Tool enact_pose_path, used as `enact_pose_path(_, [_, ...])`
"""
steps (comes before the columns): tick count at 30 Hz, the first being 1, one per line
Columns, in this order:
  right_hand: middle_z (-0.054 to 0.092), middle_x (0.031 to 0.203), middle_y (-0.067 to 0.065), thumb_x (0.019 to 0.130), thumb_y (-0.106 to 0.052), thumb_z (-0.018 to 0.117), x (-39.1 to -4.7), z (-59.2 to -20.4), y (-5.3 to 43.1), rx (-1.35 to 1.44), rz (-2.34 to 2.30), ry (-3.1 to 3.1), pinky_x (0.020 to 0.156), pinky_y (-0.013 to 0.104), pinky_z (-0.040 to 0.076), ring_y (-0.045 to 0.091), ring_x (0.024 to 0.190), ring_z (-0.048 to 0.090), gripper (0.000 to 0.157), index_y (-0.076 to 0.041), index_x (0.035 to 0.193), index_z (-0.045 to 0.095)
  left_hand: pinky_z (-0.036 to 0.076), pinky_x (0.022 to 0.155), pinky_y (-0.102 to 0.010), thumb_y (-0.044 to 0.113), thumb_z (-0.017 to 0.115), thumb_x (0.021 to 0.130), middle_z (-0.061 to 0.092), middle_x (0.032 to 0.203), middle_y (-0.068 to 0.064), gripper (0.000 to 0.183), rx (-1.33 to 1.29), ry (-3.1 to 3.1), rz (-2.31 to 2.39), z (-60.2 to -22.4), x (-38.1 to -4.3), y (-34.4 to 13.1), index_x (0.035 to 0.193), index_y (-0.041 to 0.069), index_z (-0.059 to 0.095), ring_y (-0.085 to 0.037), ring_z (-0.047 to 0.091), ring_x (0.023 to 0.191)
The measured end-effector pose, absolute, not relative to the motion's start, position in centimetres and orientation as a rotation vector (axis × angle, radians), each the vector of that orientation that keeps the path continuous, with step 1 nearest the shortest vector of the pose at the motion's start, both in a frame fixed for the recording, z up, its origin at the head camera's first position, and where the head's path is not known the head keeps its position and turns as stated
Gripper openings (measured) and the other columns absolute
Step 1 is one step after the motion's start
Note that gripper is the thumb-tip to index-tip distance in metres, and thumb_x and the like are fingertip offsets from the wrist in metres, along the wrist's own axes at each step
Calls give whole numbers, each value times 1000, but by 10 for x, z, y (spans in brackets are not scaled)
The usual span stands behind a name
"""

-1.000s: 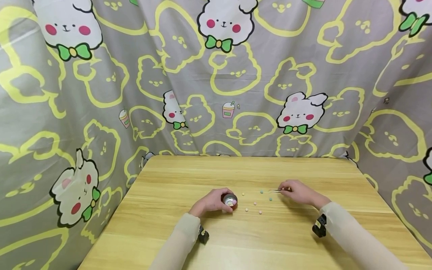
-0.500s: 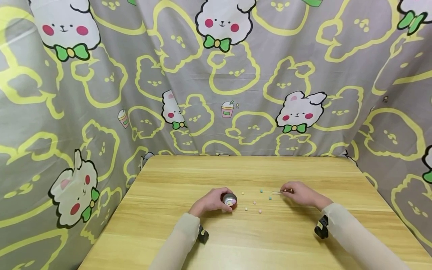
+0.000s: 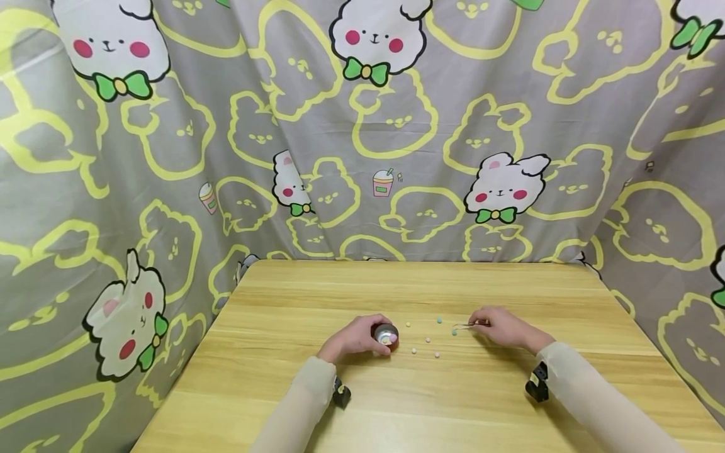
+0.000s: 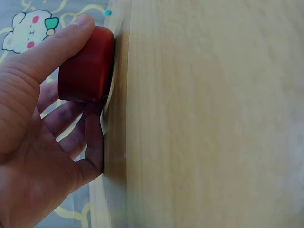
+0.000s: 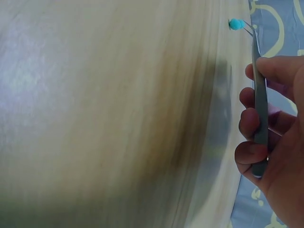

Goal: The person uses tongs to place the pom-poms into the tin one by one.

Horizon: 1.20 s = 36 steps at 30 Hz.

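Observation:
My left hand (image 3: pixel 357 335) grips a small round cup (image 3: pixel 386 338), thumb on the near side and fingers round the far side. The left wrist view shows its red outer wall (image 4: pixel 88 66) close against the table; inside it is silvery, with pink and pale pieces at the bottom. In my right hand (image 3: pixel 501 326) I hold metal tweezers (image 5: pixel 259 104) between thumb and fingers, pointing left. Their slim tips are right at a teal bead (image 5: pixel 236 23), which lies on the wood. Another teal bead (image 3: pixel 439 321) lies slightly farther back.
Between the hands, several small beads lie scattered on the wooden table (image 3: pixel 283 402): a yellow bead (image 3: pixel 408 324), a whitish bead (image 3: pixel 414 351) and pink beads, one of them a pink bead (image 3: pixel 437 355) nearer me. A patterned curtain (image 3: pixel 362 220) hangs behind the table and along both sides.
The tweezers' tips have come down and nearer, from beside the back teal bead to the front one. The left hand and cup have stayed in place.

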State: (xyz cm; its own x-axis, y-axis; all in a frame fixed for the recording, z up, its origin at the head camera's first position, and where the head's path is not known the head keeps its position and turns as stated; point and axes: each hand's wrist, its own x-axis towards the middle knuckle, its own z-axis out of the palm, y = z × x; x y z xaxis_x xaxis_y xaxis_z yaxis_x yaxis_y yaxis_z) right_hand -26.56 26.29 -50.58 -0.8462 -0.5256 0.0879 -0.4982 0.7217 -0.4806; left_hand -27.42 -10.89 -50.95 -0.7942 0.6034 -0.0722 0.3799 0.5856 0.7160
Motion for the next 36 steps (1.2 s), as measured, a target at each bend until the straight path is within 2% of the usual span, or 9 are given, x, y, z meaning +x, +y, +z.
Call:
enact_pose_path(22, [61,91,-6,92,-14,60,-267,-511,268,-811,-840,2831,67,32,44,10,78,52,9,-15,97,68,44,84,-28,26,84,71,60,106,8,49,798,2505,1034,-509,-274,-108,114,22,61,-9,55,97])
enact_pose_path(36, [59,85,-8,92,-13,60,-266,-513,274,-801,-826,2819,63,30,42,8,73,50,9,-14,97,67,44,85,-29,25,84,72,60,106,7,50,780,2508,1021,-508,-273,-109,115,21,60,-10,54,97])
